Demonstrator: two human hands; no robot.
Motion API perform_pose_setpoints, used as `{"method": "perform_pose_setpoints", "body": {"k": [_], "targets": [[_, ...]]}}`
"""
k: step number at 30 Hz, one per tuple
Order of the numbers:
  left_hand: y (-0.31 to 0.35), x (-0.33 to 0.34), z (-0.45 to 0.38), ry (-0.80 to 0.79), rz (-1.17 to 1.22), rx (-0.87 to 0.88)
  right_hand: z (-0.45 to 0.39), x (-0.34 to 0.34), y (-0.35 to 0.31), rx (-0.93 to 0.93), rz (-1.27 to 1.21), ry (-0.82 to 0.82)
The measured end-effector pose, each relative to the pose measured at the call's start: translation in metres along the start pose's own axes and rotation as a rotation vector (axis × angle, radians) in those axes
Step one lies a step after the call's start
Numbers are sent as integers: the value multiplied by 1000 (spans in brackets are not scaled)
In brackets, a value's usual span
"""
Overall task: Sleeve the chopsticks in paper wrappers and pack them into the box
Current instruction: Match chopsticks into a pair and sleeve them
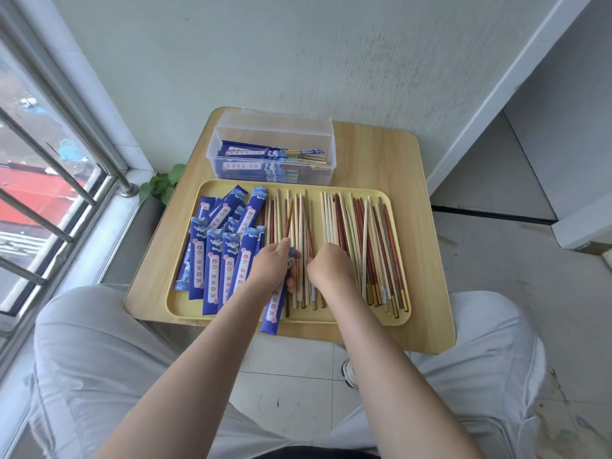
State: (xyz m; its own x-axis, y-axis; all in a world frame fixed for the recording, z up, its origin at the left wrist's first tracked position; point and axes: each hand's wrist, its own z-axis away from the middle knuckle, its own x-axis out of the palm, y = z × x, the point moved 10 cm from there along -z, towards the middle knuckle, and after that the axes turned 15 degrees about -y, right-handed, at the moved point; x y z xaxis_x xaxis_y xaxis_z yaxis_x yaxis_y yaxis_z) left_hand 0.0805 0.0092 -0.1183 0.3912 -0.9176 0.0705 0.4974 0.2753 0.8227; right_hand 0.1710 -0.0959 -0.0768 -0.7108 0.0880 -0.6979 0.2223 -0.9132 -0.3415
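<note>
**Wrapper in hand over the tray**

The left hand point(271, 263) grips a blue paper wrapper point(276, 306) and a chopstick point(288, 220) above the yellow tray point(402, 323). The right hand point(328, 263) curls down among loose chopsticks point(374, 246); whether it holds one is hidden. The clear box point(275, 134) of sleeved pairs sits behind on the desk point(427, 326).

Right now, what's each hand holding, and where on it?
Left hand grips a blue paper wrapper near its upper end. Right hand is down on the loose chopsticks; whether it holds one cannot be told.
</note>
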Motion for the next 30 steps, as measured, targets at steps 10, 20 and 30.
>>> {"method": "perform_pose_setpoints", "body": {"k": [10,20,30], "targets": [[4,2,5,4,-12,-7,20,-48,-7,-419,-429,97],[7,4,7,-8,19,10,54,-92,-2,-687,-921,200],[18,27,13,-299,107,-29,18,-113,20,-514,-1023,334]]}}
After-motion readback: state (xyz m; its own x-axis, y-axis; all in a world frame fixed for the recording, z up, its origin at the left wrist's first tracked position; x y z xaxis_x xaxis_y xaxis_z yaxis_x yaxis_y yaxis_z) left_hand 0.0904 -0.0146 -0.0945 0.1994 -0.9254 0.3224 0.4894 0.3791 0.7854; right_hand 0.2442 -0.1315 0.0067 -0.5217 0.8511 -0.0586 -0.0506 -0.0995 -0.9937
